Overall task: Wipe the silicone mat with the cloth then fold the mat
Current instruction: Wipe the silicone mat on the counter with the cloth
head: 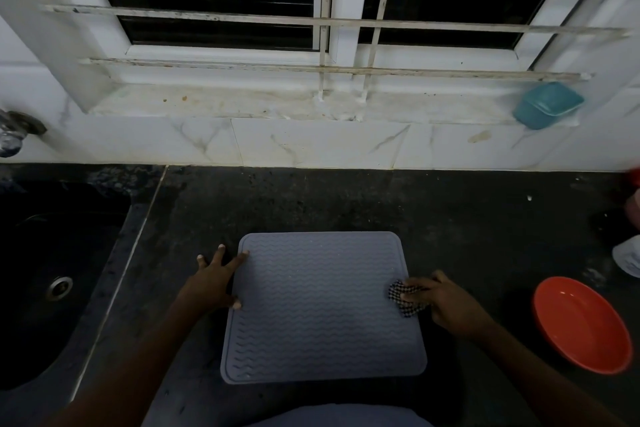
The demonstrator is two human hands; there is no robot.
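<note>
A grey silicone mat [322, 308] with a wavy ribbed pattern lies flat on the black counter [346, 198]. My left hand [211, 282] rests spread at the mat's left edge, with one fingertip and the thumb touching the mat. My right hand [440, 300] grips a small black-and-white checked cloth [403, 298] and presses it onto the mat near its right edge.
A red bowl [581, 322] sits on the counter to the right, with a white object [628, 258] beyond it. A dark sink [45, 274] with a drain is at the left, a tap [14, 132] above it. A teal container [547, 104] stands on the window sill.
</note>
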